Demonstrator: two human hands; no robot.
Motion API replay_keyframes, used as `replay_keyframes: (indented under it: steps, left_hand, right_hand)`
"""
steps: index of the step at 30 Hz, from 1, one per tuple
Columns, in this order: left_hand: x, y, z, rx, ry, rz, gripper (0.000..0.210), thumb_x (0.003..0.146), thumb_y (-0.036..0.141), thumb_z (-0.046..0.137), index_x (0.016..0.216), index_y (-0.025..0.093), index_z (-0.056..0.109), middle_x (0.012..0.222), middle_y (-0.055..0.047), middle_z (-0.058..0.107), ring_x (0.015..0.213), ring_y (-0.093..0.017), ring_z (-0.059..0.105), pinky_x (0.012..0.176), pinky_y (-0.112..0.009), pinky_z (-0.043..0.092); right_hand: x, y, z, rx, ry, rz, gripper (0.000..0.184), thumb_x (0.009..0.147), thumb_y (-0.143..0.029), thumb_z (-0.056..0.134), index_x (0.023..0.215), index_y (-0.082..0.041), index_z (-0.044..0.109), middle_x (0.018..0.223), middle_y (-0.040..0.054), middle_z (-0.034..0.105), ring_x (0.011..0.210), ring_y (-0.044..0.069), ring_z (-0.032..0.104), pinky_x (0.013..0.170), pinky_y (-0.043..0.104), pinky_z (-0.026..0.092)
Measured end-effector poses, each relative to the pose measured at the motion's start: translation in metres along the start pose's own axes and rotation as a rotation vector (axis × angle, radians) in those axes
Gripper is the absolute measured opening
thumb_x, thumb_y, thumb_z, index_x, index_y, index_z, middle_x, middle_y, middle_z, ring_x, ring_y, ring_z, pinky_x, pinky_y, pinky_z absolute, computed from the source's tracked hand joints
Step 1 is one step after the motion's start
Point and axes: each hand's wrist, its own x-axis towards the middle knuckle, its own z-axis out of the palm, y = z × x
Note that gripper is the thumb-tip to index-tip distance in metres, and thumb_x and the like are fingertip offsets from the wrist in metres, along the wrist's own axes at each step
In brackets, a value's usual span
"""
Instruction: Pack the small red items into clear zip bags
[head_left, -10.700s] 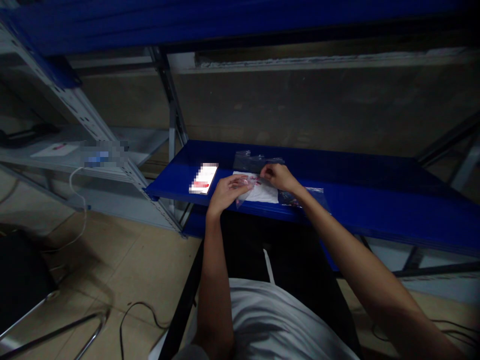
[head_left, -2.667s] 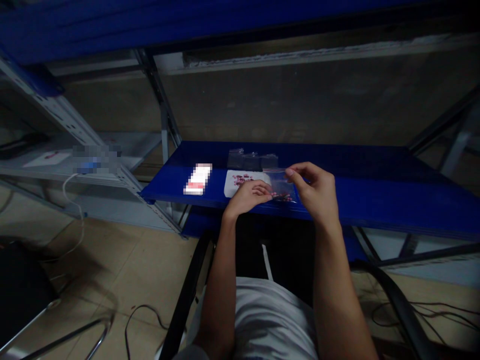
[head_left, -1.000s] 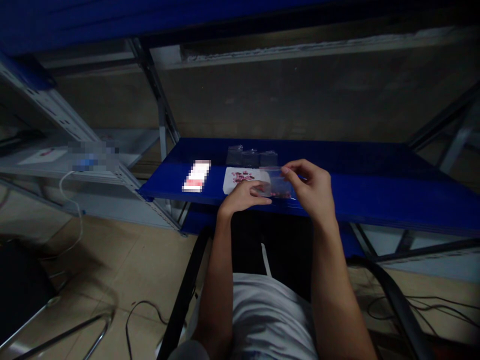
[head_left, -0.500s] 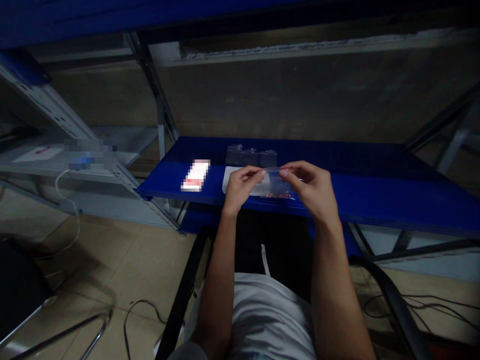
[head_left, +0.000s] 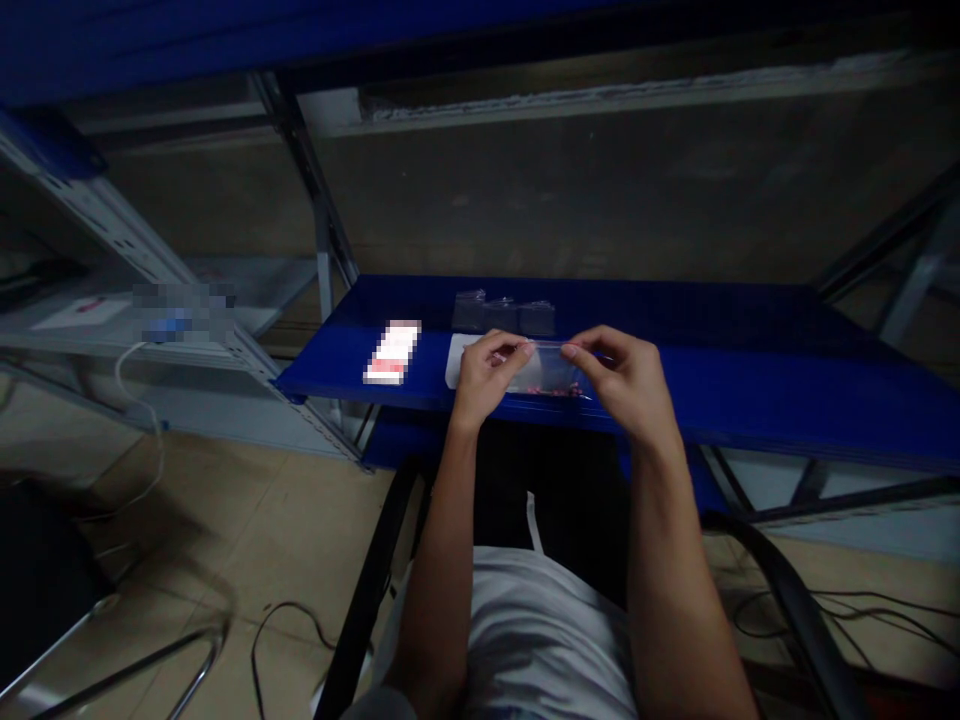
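A clear plastic bag (head_left: 551, 368) hangs between my two hands near the front edge of the blue shelf. Small reddish pieces (head_left: 556, 391) lie along its bottom. My left hand (head_left: 486, 375) pinches the top edge of the bag at its left end. At the other end, my right hand (head_left: 622, 375) grips the same edge between thumb and fingers. A white sheet or tray (head_left: 454, 362) lies partly hidden behind my left hand and the bag. Just beyond my hands, several clear plastic bags (head_left: 501, 314) lie on the shelf.
A phone-like bright object (head_left: 393, 352), blurred out, rests on the blue shelf (head_left: 750, 370) to the left. Metal shelf uprights (head_left: 142, 230) stand at the left. Chair armrests (head_left: 780, 590) flank me, and cables (head_left: 289, 610) run over the floor.
My left hand has shifted slightly to the right along with the bag's edge. Both hands still hold the bag; the things on the shelf lie as before.
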Motion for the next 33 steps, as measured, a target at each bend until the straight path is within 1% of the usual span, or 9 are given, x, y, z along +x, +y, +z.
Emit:
replay_keyframes:
  steps: [2, 6, 8, 12, 17, 22, 27, 31, 33]
  left_hand:
    - [0.0, 0.002, 0.003, 0.013, 0.006, 0.013, 0.019, 0.089, 0.038, 0.076, 0.089, 0.018, 0.079, 0.092, -0.005, 0.072, 0.087, -0.016, 0.065, 0.079, -0.027, 0.048]
    - [0.0, 0.005, 0.005, 0.017, -0.002, 0.025, 0.02, 0.089, 0.038, 0.077, 0.087, 0.019, 0.079, 0.092, -0.005, 0.072, 0.088, -0.017, 0.066, 0.079, -0.027, 0.049]
    - [0.0, 0.005, 0.005, 0.003, -0.023, -0.004, 0.022, 0.089, 0.04, 0.077, 0.089, 0.018, 0.08, 0.094, -0.007, 0.074, 0.089, -0.018, 0.067, 0.08, -0.028, 0.05]
    - [0.0, 0.004, 0.007, -0.075, -0.099, -0.089, 0.029, 0.086, 0.043, 0.08, 0.1, 0.018, 0.08, 0.108, -0.01, 0.077, 0.098, -0.021, 0.07, 0.083, -0.03, 0.053]
    - [0.0, 0.003, 0.012, -0.079, -0.101, -0.056, 0.026, 0.088, 0.043, 0.077, 0.09, 0.017, 0.077, 0.094, -0.007, 0.078, 0.091, -0.02, 0.07, 0.084, -0.03, 0.053]
    - [-0.001, 0.006, 0.014, 0.035, -0.075, 0.001, 0.021, 0.091, 0.038, 0.075, 0.091, 0.017, 0.077, 0.095, -0.007, 0.077, 0.089, -0.018, 0.069, 0.078, -0.027, 0.05]
    - [-0.001, 0.01, 0.013, 0.075, -0.054, 0.052, 0.015, 0.091, 0.033, 0.075, 0.089, 0.018, 0.08, 0.09, -0.006, 0.076, 0.084, -0.017, 0.068, 0.073, -0.027, 0.048]
    - [-0.001, 0.011, 0.011, 0.016, -0.107, 0.021, 0.012, 0.089, 0.029, 0.077, 0.089, 0.019, 0.083, 0.093, -0.006, 0.081, 0.089, -0.019, 0.073, 0.082, -0.03, 0.052]
    - [-0.001, 0.011, 0.01, 0.006, -0.106, -0.005, 0.012, 0.088, 0.029, 0.077, 0.089, 0.019, 0.084, 0.094, -0.007, 0.081, 0.088, -0.02, 0.073, 0.083, -0.031, 0.054]
  right_hand:
    - [0.001, 0.001, 0.001, 0.073, -0.016, 0.017, 0.028, 0.085, -0.049, 0.077, 0.085, -0.021, 0.072, 0.08, 0.0033, 0.071, 0.073, 0.019, 0.064, 0.064, 0.03, 0.049]
    - [0.002, 0.0, 0.004, 0.155, -0.107, 0.061, 0.034, 0.081, -0.054, 0.08, 0.091, -0.022, 0.072, 0.082, 0.0034, 0.073, 0.074, 0.02, 0.066, 0.065, 0.03, 0.051]
    - [0.002, 0.0, 0.006, 0.146, -0.11, 0.069, 0.036, 0.082, -0.056, 0.079, 0.087, -0.021, 0.072, 0.08, 0.0039, 0.073, 0.072, 0.02, 0.065, 0.063, 0.031, 0.051]
    - [0.001, 0.001, 0.006, 0.133, -0.087, 0.055, 0.036, 0.082, -0.056, 0.08, 0.083, -0.021, 0.073, 0.078, 0.0038, 0.072, 0.07, 0.02, 0.064, 0.062, 0.03, 0.05]
    - [0.001, 0.0, 0.003, 0.104, -0.131, 0.043, 0.033, 0.081, -0.053, 0.08, 0.079, -0.021, 0.075, 0.074, 0.0023, 0.072, 0.067, 0.018, 0.062, 0.062, 0.03, 0.047]
    - [0.0, -0.004, 0.0, 0.063, -0.163, 0.034, 0.037, 0.082, -0.058, 0.079, 0.082, -0.021, 0.078, 0.078, 0.004, 0.075, 0.071, 0.02, 0.067, 0.065, 0.031, 0.051]
    - [-0.001, -0.003, -0.002, -0.005, -0.132, 0.003, 0.034, 0.087, -0.054, 0.075, 0.086, -0.021, 0.081, 0.083, 0.0053, 0.078, 0.075, 0.022, 0.069, 0.066, 0.032, 0.051]
    - [-0.003, -0.001, -0.004, -0.06, -0.082, -0.004, 0.028, 0.088, -0.048, 0.074, 0.089, -0.022, 0.083, 0.081, 0.0046, 0.078, 0.073, 0.022, 0.07, 0.064, 0.032, 0.05]
    - [-0.003, -0.001, -0.005, -0.069, -0.073, 0.005, 0.026, 0.087, -0.046, 0.076, 0.088, -0.021, 0.084, 0.08, 0.0049, 0.079, 0.072, 0.022, 0.07, 0.062, 0.031, 0.049]
